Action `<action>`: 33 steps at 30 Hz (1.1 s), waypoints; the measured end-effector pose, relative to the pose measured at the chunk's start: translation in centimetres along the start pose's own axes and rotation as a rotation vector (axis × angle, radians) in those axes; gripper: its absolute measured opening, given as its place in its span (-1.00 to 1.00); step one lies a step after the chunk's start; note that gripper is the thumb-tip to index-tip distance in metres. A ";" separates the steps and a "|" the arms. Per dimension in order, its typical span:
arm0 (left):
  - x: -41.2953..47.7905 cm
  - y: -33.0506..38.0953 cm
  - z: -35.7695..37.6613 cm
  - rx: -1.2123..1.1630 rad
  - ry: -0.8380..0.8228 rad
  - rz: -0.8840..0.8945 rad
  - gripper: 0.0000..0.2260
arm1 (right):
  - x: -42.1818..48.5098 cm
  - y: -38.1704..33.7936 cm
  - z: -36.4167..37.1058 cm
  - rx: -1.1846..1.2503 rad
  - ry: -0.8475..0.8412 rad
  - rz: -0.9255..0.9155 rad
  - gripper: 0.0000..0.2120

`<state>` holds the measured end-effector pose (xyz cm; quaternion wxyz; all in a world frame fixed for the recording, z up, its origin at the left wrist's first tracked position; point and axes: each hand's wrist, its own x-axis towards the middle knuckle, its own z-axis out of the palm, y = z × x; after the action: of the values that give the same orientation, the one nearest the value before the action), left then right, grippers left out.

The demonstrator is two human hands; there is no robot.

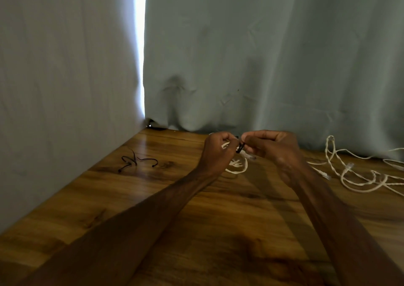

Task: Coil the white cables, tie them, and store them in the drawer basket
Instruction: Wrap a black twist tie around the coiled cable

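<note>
Pale curtain [240, 56] across the back, wooden tabletop [196, 231] under my arms. Loose white cables [349, 176] sprawl on the right, well apart from my hands. My left hand [216, 150] has its fingers curled round the coiled white cable [238, 168], up near the curtain. My right hand [271, 148] pinches a black tie [239, 148] at the coil's top. Spare black ties [135, 162] lie off to the left.

Table [153, 198]: wood-grain top, glossy, smooth. Curtain [262, 56] at 12 o'clock: matt cloth, creased. Loose white cables [348, 167] at 2 o'clock: twisted, rope-like, matt. Spare black ties [131, 162] at 10 o'clock: thin, smooth, faintly shiny. Coil [236, 163] in my left hand [215, 152], tie [240, 147] in my right hand [273, 148]: same finishes.
</note>
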<state>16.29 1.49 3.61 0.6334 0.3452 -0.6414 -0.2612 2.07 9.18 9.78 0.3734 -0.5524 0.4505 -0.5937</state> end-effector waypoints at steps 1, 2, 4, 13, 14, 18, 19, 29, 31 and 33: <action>0.0 0.0 0.0 0.005 -0.002 0.007 -0.78 | 0.0 -0.1 -0.1 -0.006 -0.015 0.006 -0.89; 0.0 0.0 0.0 0.011 -0.004 0.012 -0.78 | 0.0 -0.1 -0.2 -0.015 -0.027 0.010 -0.88; 0.0 0.0 -0.1 0.022 0.000 0.020 -0.78 | 0.0 -0.2 -0.3 -0.042 -0.042 0.010 -0.87; 0.0 0.1 -0.2 0.045 -0.005 0.015 -0.75 | -0.1 -0.2 -0.4 -0.118 -0.044 -0.009 -0.90; 0.0 0.2 -0.1 0.043 -0.016 0.016 -0.75 | -0.1 -0.2 -0.4 -0.119 -0.043 -0.006 -0.90; -0.1 0.3 -0.1 0.045 -0.023 0.012 -0.76 | 0.0 -0.1 -0.4 -0.107 -0.041 0.007 -0.89; -0.1 0.4 -0.1 0.047 -0.025 0.016 -0.77 | 0.0 -0.1 -0.5 -0.103 -0.041 0.013 -0.89; -0.1 0.5 -0.7 0.185 -0.063 0.152 -0.91 | 0.3 0.4 -0.6 -0.066 -0.044 0.070 -0.88; -0.1 0.6 -0.8 0.215 -0.076 0.186 -0.92 | 0.3 0.3 -0.6 -0.059 -0.044 0.085 -0.88; -0.1 0.7 -0.9 0.223 -0.063 0.190 -0.91 | 0.3 0.3 -0.6 -0.059 -0.047 0.088 -0.87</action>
<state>17.06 2.13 4.11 0.5925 0.3427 -0.7158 -0.1380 1.44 8.86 9.60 0.3932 -0.5565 0.4830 -0.5499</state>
